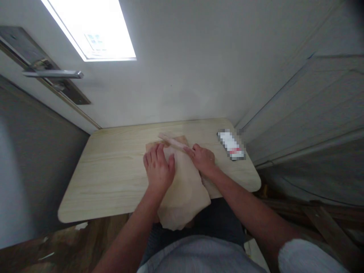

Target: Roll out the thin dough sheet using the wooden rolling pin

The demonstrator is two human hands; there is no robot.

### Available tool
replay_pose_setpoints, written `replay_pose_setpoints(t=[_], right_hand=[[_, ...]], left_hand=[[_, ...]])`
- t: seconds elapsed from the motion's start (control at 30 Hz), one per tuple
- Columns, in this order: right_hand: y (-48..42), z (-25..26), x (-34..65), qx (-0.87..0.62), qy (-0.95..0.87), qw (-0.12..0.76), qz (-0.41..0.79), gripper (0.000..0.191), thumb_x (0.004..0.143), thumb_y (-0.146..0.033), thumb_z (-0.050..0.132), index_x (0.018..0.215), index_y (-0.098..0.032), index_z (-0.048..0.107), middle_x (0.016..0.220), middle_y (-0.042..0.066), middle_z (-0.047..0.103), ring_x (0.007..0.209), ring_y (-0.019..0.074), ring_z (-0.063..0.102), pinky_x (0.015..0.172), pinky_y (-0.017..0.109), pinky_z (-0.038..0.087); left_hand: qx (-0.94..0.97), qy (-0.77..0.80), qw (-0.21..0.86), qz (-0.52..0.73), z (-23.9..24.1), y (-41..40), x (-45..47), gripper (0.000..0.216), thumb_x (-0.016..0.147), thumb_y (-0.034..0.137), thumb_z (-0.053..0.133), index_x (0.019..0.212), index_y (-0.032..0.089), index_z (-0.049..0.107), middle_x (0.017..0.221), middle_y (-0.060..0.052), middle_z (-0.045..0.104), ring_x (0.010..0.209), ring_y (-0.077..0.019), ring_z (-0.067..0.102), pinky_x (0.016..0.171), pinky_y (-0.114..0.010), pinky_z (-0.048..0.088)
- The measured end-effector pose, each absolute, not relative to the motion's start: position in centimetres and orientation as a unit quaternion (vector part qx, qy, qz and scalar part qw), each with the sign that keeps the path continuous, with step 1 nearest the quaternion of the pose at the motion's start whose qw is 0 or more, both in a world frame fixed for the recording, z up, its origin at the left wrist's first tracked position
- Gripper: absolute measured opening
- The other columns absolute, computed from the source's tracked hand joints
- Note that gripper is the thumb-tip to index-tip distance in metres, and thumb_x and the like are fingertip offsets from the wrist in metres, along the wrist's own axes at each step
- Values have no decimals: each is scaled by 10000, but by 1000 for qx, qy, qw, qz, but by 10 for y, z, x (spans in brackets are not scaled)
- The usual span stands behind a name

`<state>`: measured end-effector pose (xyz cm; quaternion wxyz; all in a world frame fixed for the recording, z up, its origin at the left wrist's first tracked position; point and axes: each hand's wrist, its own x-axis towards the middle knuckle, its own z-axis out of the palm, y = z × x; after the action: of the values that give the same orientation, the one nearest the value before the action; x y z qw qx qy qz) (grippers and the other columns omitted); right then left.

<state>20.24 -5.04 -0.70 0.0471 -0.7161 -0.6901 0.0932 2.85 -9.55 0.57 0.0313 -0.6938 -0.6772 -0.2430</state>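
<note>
A beige cloth-like sheet (184, 189) lies on a small light wooden table (113, 178) and hangs over its near edge. My left hand (158, 167) rests flat on the sheet's far left part, fingers spread. My right hand (202, 158) presses on the sheet just to the right, fingers closed around the end of a thin pale stick (172, 141) that lies across the sheet's far edge. A brown flat piece (182, 139) shows under the sheet at the far side.
A small blurred white and red item (231, 145) lies at the table's far right corner. A white wall stands behind the table, a door with a metal handle (54, 74) at the left, and wooden boards (321, 216) on the floor at the right.
</note>
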Motion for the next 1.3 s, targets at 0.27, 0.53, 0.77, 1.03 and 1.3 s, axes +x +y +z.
replay_pose_setpoints(t=[0.27,0.53,0.77,1.03,1.3], right_hand=[[-60,-8,218,-716,-667,129,162,645,990,-677,204,914,-230,662,807,49,709,774,197,646,597,266,325],[-96,-6,221,-698,-684,116,180,409,940,-604,494,1095,-245,615,912,37,728,801,213,676,618,270,367],[-120,-9,239,-628,-738,159,187,346,972,-470,514,1205,-224,584,1078,56,707,926,203,662,774,288,444],[-115,-4,249,-560,-805,172,94,307,858,-446,703,1123,-292,688,1098,57,647,1043,255,533,901,384,422],[-91,-4,227,-507,-842,169,68,406,841,-529,681,1128,-243,660,1332,80,571,1243,283,448,1069,439,316]], left_hand=[[-801,-589,-30,-105,-21,-149,14,667,956,593,369,1557,328,247,1606,-47,326,1496,-288,244,1184,-560,234],[-877,-475,-31,-61,-1,-116,-30,545,961,603,374,1473,419,394,1606,6,331,1488,-280,265,1195,-599,151],[-817,-568,-26,-93,-12,-152,-22,503,995,478,368,1476,336,413,1562,-30,413,1461,-282,316,1177,-581,221],[-684,-634,-34,-360,-11,-155,-33,231,960,377,478,886,214,625,965,-79,676,976,-227,611,908,-392,485],[-706,-661,-1,-253,-2,-111,-4,380,967,408,432,1238,171,553,1293,-138,612,1206,-283,536,1030,-437,410]])
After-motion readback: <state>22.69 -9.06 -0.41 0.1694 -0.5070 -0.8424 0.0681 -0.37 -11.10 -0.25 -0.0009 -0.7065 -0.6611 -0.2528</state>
